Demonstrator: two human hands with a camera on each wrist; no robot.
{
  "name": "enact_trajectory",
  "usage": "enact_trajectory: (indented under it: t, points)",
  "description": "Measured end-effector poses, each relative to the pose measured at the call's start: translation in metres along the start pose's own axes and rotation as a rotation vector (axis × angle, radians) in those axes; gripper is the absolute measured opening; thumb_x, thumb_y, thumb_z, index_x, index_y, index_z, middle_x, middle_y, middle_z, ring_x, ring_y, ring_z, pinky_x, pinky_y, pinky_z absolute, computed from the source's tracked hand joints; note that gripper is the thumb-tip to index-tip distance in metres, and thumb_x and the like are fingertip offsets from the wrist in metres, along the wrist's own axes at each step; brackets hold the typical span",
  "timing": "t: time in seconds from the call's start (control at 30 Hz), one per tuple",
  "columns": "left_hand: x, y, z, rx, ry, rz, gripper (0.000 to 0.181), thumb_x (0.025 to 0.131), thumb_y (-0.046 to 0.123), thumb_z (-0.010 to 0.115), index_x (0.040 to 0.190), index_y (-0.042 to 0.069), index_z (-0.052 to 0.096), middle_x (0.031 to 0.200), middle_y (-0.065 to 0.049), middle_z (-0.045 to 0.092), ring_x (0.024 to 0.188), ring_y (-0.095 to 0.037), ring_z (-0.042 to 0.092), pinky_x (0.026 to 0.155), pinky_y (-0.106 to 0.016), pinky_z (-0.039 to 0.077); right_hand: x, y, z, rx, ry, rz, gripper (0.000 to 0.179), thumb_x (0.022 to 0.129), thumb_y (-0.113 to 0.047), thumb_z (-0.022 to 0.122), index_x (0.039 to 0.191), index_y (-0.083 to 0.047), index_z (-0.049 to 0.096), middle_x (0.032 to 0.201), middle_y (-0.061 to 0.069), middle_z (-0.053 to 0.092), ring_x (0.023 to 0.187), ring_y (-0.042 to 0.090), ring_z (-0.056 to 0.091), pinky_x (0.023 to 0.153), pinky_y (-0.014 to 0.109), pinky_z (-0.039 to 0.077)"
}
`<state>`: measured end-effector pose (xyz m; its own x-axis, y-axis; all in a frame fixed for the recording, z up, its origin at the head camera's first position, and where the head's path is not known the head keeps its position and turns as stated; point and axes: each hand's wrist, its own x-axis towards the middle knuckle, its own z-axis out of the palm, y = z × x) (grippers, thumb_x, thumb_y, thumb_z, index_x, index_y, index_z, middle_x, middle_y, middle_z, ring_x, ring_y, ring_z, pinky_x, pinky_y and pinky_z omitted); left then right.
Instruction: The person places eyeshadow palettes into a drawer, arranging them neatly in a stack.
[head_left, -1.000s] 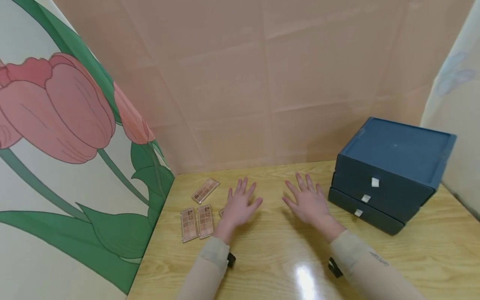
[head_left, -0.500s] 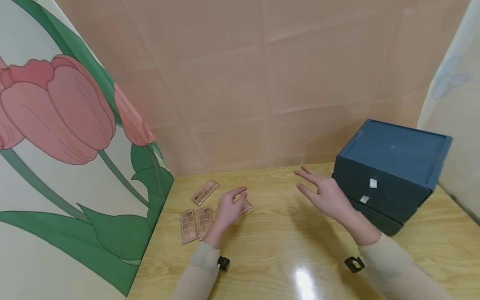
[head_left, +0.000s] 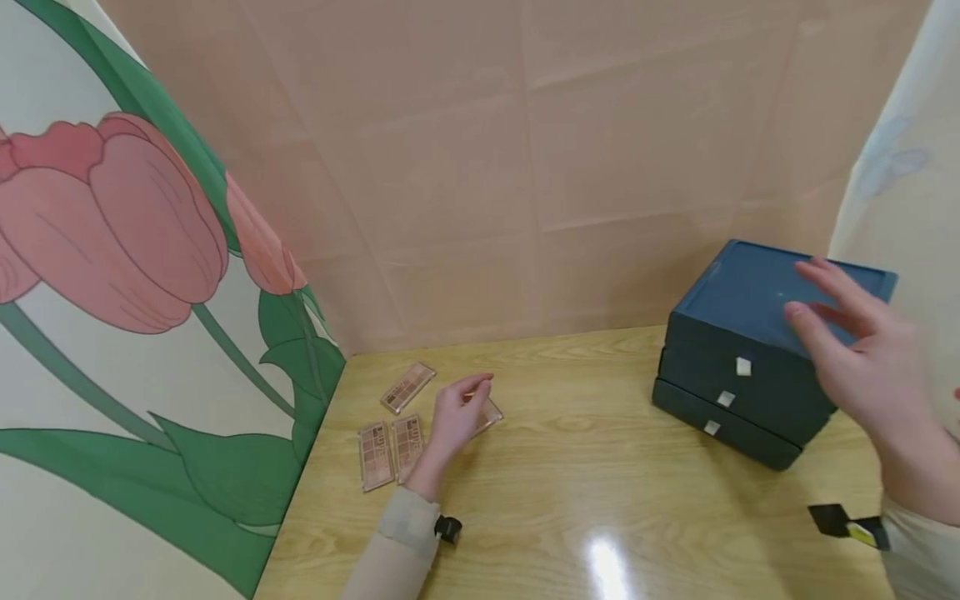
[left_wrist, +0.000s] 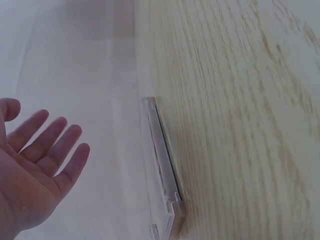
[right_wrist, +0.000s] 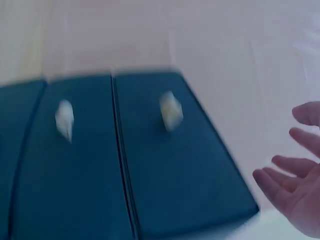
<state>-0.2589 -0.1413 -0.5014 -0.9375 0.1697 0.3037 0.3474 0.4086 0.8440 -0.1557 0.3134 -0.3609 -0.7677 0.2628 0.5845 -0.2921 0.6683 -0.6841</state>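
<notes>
My left hand (head_left: 452, 417) hovers over a flat eyeshadow palette (head_left: 491, 414) and partly covers it in the head view. Its fingers are relaxed and apart in the left wrist view, with nothing between them, and a palette (left_wrist: 162, 150) lies on the table beside them. My right hand (head_left: 862, 358) is raised in front of the right side of a dark blue drawer box (head_left: 705, 342), its fingers loosely bent and holding nothing. The right wrist view shows two drawer fronts with white pull tabs (right_wrist: 171, 111) to the side of the fingers. All the drawers are closed.
Three more palettes lie at the left of the wooden table (head_left: 570, 467): one slanted palette (head_left: 408, 387) at the back, two side by side nearer, an outer palette (head_left: 376, 456) and an inner palette (head_left: 407, 442). A pink cloth (head_left: 450, 208) hangs behind the table.
My right hand has swept right and up, from the table's middle to the drawer box. My left hand has shifted slightly left, its spread fingers drawing together above the palette.
</notes>
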Motion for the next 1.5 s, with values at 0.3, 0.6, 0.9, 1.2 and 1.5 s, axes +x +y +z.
enact_trajectory:
  t: [0.3,0.6,0.9,1.2,1.5]
  points:
    - [-0.002,-0.002,0.000,-0.019,0.003,-0.038,0.032,0.111,0.027,0.061,0.131,0.006,0.076,0.130,-0.008,0.075,0.108,-0.025,0.073,0.094,-0.040,0.060,-0.003,0.065,-0.036,0.147,-0.044,0.505,0.070,0.114,-0.033,0.046,0.171,-0.041,0.006,0.176,-0.017,0.000,0.163,0.014,0.001,0.130,0.043,0.005]
    - [-0.002,-0.006,-0.001,-0.049,0.018,-0.043,0.036,0.112,0.031,0.059,0.132,0.006,0.075,0.130,-0.006,0.076,0.110,-0.024,0.073,0.092,-0.038,0.059,-0.019,0.096,-0.031,0.264,-0.100,0.363,0.066,0.114,-0.014,0.049,0.172,-0.023,0.019,0.175,-0.010,0.024,0.156,0.000,0.025,0.108,0.004,0.029]
    - [-0.006,-0.009,-0.006,-0.119,0.031,-0.064,0.032,0.111,0.025,0.061,0.131,0.003,0.074,0.128,-0.013,0.075,0.115,-0.031,0.073,0.102,-0.044,0.056,-0.023,0.099,-0.029,0.223,-0.200,0.320,0.070,0.115,-0.019,0.050,0.172,-0.021,0.009,0.177,-0.006,0.015,0.157,0.001,0.021,0.100,0.001,0.034]
    - [-0.009,-0.006,-0.006,-0.140,0.015,-0.048,0.034,0.111,0.025,0.061,0.132,0.001,0.073,0.125,-0.015,0.076,0.114,-0.038,0.073,0.102,-0.042,0.057,-0.003,0.094,-0.024,0.122,-0.411,0.352,0.079,0.115,-0.043,0.045,0.169,-0.019,-0.007,0.176,0.015,-0.005,0.162,0.025,0.008,0.106,0.006,0.036]
    - [-0.012,0.004,0.001,-0.162,-0.004,-0.021,0.033,0.111,0.021,0.061,0.132,-0.001,0.072,0.122,-0.016,0.077,0.113,-0.039,0.073,0.099,-0.034,0.058,0.014,0.090,-0.008,0.139,-0.602,0.264,0.071,0.116,-0.044,0.045,0.172,-0.027,0.005,0.177,0.014,-0.001,0.162,0.032,0.010,0.093,-0.001,0.033]
